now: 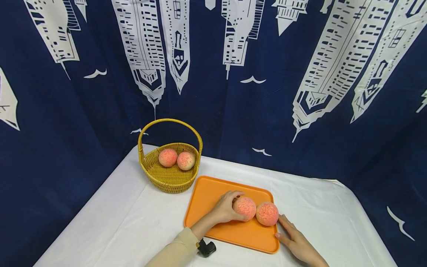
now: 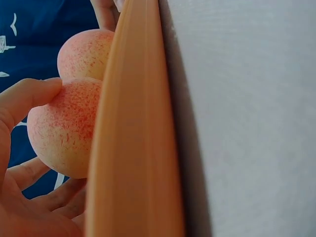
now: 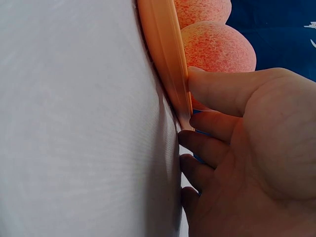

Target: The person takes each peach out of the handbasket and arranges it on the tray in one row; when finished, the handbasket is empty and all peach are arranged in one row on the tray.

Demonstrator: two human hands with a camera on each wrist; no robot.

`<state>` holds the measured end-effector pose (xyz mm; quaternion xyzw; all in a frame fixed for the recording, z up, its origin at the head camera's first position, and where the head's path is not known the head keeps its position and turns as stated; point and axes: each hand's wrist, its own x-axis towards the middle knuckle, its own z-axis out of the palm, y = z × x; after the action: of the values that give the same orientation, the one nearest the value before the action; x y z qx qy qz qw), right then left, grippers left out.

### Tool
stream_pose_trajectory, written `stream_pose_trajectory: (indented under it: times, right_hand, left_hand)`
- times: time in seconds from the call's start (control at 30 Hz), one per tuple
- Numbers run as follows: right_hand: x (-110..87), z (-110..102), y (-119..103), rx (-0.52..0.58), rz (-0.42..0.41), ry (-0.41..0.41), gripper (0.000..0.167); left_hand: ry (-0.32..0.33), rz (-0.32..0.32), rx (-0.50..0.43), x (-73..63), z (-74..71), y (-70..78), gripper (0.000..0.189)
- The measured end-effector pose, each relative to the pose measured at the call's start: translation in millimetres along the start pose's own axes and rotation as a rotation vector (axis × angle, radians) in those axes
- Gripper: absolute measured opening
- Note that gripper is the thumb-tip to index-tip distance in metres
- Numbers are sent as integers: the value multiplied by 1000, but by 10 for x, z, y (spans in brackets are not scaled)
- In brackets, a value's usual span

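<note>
Two pink, speckled peaches (image 1: 245,208) (image 1: 267,214) sit side by side on an orange tray (image 1: 207,200). My left hand (image 1: 224,210) grips the left peach, thumb on its near side and fingers curled round the far side; the left wrist view shows the thumb pressed on this peach (image 2: 64,128). Outside the tray's right edge is my right hand (image 1: 297,243), palm facing the tray. In the right wrist view its thumb lies at the tray rim (image 3: 170,54) beside the right peach (image 3: 217,47), with the fingertips down at the tablecloth.
A yellow wicker basket (image 1: 171,187) with a tall handle stands behind and left of the tray, holding two peaches (image 1: 168,157) (image 1: 186,160). White cloth (image 1: 110,222) covers the table. A dark blue curtain (image 1: 213,111) with white buildings hangs behind. Something black (image 1: 207,248) is by my left wrist.
</note>
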<state>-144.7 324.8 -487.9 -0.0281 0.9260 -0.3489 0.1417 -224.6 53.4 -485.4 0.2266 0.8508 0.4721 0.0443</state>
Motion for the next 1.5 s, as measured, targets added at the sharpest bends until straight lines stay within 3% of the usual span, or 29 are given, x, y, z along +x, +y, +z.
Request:
stream_pose_trajectory:
  times: [0.77, 0.93, 1.1, 1.23, 1.4, 1.5]
  right_hand:
    - [-21, -12, -2, -1, -3, 7, 75]
    - [-9, -9, 1, 4, 0, 4, 75]
    - [8, 2, 2, -2, 9, 6, 75]
    - [4, -3, 4, -8, 12, 7, 76]
    - [1, -13, -1, -5, 13, 5, 77]
    - [7, -5, -1, 9, 7, -2, 77]
  left_hand:
    - [7, 14, 15, 17, -8, 24, 66]
    - [24, 28, 15, -20, -100, 40, 70]
    - [99, 125, -41, -108, -470, 53, 63]
    - [271, 152, -132, -205, -948, -41, 54]
    - [531, 57, -135, -258, -1613, -243, 49]
    - [598, -31, -109, -233, -1981, -365, 51]
